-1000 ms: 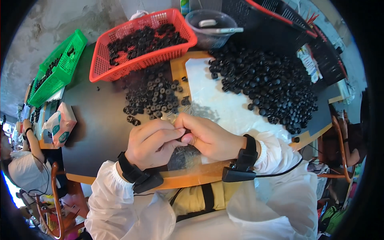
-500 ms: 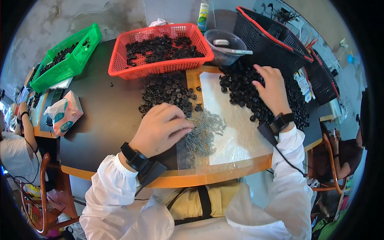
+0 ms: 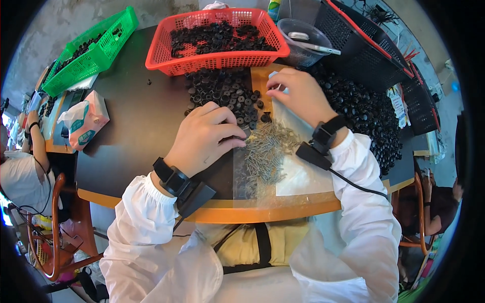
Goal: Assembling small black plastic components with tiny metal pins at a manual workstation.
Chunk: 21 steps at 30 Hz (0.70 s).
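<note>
Silver screws (image 3: 269, 160) lay heaped just beside the left hand (image 3: 202, 139), its finger and thumb close together; I could not tell if that grip held anything; the right hand (image 3: 304, 96) had bent fingers, and I could not tell if its grip was closed; it was between black rings (image 3: 230, 96) and round black caps (image 3: 361, 108); a red basket (image 3: 220, 62) stood farther back on the table (image 3: 136, 146).

Two foreground hands (image 3: 207, 135) (image 3: 302, 93), one pin heap (image 3: 268, 156), one red basket (image 3: 222, 62), one tissue box (image 3: 93, 123), one tub (image 3: 297, 56)
</note>
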Motion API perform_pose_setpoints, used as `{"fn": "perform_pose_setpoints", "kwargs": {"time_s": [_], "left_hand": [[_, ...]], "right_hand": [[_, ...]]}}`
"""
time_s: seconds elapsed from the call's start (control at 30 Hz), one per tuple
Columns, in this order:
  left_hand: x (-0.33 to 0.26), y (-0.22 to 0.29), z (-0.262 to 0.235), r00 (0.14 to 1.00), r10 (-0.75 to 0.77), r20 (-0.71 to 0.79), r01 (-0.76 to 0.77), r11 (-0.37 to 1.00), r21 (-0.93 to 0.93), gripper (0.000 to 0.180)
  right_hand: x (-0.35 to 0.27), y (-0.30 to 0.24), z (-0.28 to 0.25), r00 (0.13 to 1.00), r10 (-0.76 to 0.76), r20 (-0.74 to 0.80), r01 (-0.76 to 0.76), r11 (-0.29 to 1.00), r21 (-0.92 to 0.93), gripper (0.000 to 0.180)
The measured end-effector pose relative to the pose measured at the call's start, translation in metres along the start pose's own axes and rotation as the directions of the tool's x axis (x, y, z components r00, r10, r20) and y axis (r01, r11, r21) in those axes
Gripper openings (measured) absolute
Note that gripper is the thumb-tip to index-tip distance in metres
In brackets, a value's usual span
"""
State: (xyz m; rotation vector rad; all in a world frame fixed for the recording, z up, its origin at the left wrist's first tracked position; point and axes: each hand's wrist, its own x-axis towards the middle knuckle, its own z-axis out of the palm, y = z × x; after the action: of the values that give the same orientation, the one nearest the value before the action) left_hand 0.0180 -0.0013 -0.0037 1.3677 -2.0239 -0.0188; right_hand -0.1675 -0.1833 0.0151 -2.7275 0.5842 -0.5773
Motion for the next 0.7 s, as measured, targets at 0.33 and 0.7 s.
{"fn": "perform_pose_setpoints", "kwargs": {"time_s": [0.33,0.7], "left_hand": [[0.002,0.007,0.009,0.998,-0.035,0.059,0.037,0.998,-0.043,0.019],[0.005,0.011,0.008,0.992,-0.117,0.042,0.117,0.993,-0.001,0.013]], "right_hand": [[-0.050,-0.035,0.003,0.976,0.185,0.117,-0.216,0.742,0.634,0.022],[-0.059,-0.047,0.012,0.983,0.162,0.089,-0.177,0.691,0.701,0.026]]}}
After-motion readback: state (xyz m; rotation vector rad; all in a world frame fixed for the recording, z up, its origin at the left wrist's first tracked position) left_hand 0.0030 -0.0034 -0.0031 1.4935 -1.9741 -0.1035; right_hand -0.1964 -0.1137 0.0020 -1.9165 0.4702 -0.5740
